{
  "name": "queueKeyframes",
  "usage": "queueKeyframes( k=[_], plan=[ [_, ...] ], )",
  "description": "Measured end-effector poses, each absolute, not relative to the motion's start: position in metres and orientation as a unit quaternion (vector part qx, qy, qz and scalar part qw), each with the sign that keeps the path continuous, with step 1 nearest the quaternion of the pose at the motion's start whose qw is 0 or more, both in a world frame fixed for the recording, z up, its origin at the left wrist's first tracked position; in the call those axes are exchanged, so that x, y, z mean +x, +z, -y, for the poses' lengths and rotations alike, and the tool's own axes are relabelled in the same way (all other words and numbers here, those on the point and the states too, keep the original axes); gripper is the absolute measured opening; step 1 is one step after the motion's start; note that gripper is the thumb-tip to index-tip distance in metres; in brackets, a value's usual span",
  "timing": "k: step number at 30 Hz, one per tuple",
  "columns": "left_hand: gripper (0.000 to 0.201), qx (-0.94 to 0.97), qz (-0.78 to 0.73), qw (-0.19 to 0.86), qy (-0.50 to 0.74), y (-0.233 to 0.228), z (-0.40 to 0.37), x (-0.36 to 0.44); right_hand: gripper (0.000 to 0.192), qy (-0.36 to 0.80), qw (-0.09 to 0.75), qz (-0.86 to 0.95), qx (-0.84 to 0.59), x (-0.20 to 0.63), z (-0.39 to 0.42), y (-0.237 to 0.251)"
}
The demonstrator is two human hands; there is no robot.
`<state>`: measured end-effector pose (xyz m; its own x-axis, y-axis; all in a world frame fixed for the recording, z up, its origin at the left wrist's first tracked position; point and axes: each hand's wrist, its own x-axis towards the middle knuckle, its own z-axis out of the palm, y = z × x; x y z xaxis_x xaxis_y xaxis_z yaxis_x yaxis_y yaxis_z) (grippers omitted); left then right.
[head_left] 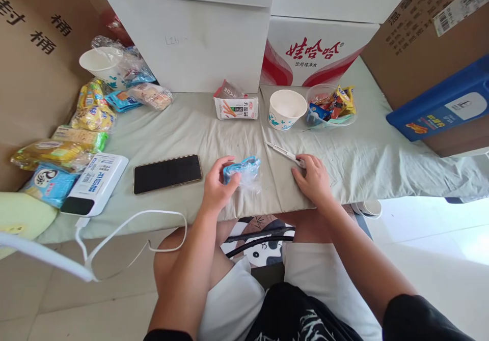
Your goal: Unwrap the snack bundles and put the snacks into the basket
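My left hand (221,180) is closed around a small blue packet (242,168) with crinkled clear plastic, held just over the cloth near the table's front edge. To the right, my right hand (313,178) has its fingers on the near end of a slim white utility knife (284,151), which points away to the left along the cloth. A black phone (167,174) lies left of my left hand. Behind the hands stand a white paper cup (287,108) and a white snack packet (237,108) with a reddish one behind it.
A clear bowl (330,117) of small wrapped snacks stands right of the cup. On the left are wrapped snacks (93,109), another paper cup (100,62) and a white power bank (97,180) with a cable (141,214). White boxes (191,46) wall the back.
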<state>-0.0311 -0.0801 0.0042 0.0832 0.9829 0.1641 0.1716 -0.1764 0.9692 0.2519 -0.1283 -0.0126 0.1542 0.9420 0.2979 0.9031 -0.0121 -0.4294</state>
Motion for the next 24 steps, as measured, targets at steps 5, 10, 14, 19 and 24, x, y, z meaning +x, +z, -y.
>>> queueKeyframes(
  k=[5, 10, 14, 19, 24],
  plan=[
    [0.046, 0.569, -0.523, 0.396, 0.496, -0.009, 0.077, -0.032, 0.023, 0.051, 0.305, 0.64, -0.703, 0.249, 0.132, -0.009],
    [0.08, 0.648, -0.497, 0.382, 0.433, -0.008, 0.082, -0.032, 0.034, 0.166, 0.372, 0.57, -0.713, 0.239, 0.149, 0.012],
    [0.083, 0.682, -0.51, 0.341, 0.397, -0.003, 0.086, -0.03, 0.032, 0.221, 0.368, 0.574, -0.697, 0.223, 0.163, 0.025],
    [0.089, 0.672, -0.522, 0.361, 0.381, -0.002, 0.085, -0.027, 0.025, 0.182, 0.393, 0.621, -0.653, 0.204, 0.164, 0.025],
    [0.089, 0.667, -0.515, 0.373, 0.39, -0.007, 0.084, -0.028, 0.018, 0.147, 0.421, 0.638, -0.628, 0.195, 0.159, 0.024]
  ],
)
